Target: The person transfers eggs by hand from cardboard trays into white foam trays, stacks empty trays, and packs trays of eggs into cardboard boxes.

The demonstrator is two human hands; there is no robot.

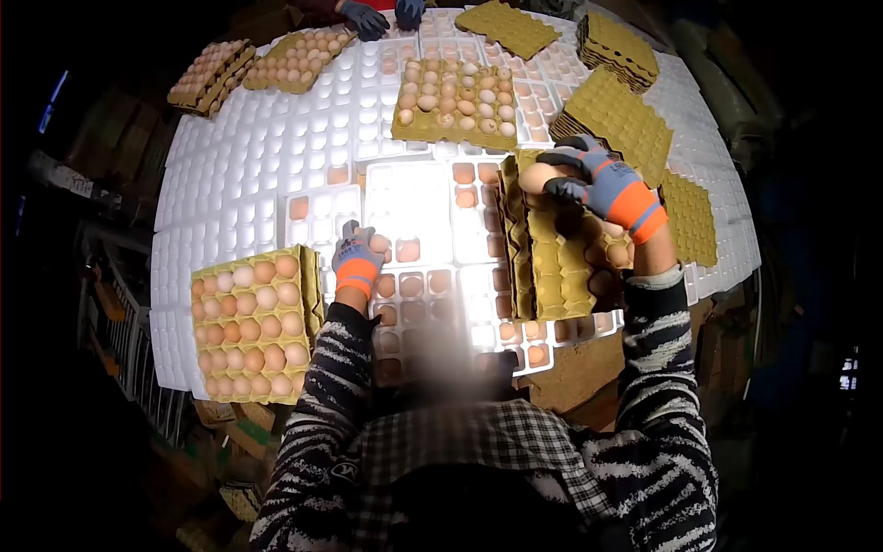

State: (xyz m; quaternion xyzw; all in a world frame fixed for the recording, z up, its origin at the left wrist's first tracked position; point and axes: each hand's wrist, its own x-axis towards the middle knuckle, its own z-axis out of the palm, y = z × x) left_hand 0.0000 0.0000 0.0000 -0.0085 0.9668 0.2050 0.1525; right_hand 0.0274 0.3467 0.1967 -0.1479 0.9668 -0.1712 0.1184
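Note:
My left hand (pixel 358 258), in a grey and orange glove, has its fingers closed round an egg (pixel 379 244) over a white egg tray (pixel 349 210) in the middle. My right hand (pixel 598 184), gloved alike, grips an egg (pixel 535 178) above a partly filled yellow carton (pixel 555 247) to the right. More eggs sit in that carton below my right wrist. Just below my left hand, brown eggs (pixel 413 284) rest in the cups of another white tray. A full yellow carton of eggs (pixel 248 327) lies left of my left forearm.
Another egg-filled carton (pixel 455 103) lies ahead, with two more (pixel 299 60) at the far left. Stacked yellow cartons (pixel 618 124) stand at the right and far right. A co-worker's gloved hands (pixel 366 20) show at the far edge. White trays cover the table.

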